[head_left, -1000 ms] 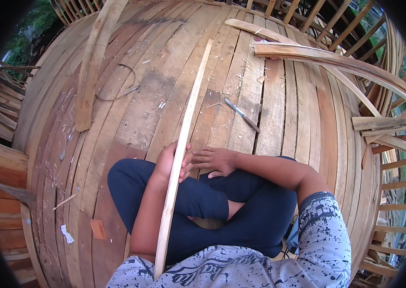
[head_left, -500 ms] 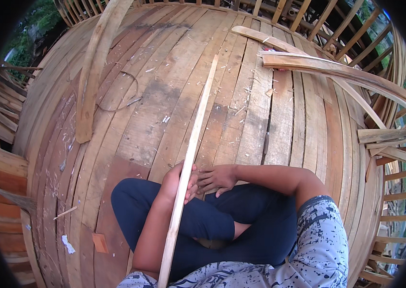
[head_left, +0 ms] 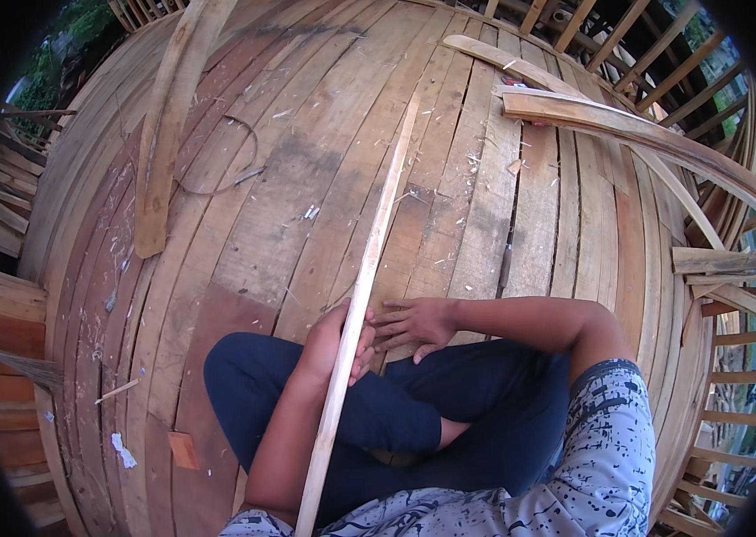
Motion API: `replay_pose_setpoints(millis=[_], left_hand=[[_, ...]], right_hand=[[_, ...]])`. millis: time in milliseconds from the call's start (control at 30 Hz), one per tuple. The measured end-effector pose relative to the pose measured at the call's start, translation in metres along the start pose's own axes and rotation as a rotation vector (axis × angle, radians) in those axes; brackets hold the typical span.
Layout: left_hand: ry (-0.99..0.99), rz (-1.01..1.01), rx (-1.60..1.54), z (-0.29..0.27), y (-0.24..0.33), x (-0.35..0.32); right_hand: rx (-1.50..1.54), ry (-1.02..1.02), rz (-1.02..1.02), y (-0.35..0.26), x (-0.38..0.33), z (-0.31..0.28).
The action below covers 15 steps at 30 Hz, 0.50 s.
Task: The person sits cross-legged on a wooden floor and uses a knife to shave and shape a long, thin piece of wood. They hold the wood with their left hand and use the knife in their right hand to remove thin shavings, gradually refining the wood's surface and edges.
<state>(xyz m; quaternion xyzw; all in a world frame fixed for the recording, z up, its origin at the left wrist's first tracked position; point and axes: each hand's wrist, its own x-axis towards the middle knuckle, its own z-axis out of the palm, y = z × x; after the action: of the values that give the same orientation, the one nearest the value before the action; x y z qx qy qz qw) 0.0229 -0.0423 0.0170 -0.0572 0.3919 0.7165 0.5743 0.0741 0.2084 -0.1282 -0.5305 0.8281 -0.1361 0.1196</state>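
Note:
A long, thin strip of pale wood (head_left: pixel 376 237) slants up from my lap, narrowing toward its far end above the floor. My left hand (head_left: pixel 322 347) is closed round it from beneath, with the fingertips curled on its right side. Just right of that grip, my right hand (head_left: pixel 418 326) is open, palm down, its fingers spread toward the strip. The frames do not settle whether those fingertips touch the left hand. My crossed legs in dark trousers (head_left: pixel 485 438) lie beneath both hands.
Wood chips and shavings litter the plank floor (head_left: pixel 306 259). A long board (head_left: pixel 159 161) lies at the left. Curved planks (head_left: pixel 637 134) are stacked at the far right, near a slatted railing (head_left: pixel 740 416). A small reddish wood block (head_left: pixel 184 450) and crumpled white scrap (head_left: pixel 124 450) are at the lower left.
My right hand has shifted slightly right and away from me, its elbow moving outward. The strip's far end appears a little farther right. The left hand keeps its grip.

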Motion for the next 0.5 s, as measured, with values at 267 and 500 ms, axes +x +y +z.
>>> replay_pose_setpoints(millis=[267, 500], left_hand=[[0.035, -0.009, -0.014, 0.005, 0.001, -0.007], [0.019, 0.008, -0.058, -0.005, 0.006, -0.009]], right_hand=[[-0.236, 0.205, 1.431, 0.136, -0.052, -0.072], [-0.374, 0.241, 0.181, 0.075, 0.137, 0.002]])
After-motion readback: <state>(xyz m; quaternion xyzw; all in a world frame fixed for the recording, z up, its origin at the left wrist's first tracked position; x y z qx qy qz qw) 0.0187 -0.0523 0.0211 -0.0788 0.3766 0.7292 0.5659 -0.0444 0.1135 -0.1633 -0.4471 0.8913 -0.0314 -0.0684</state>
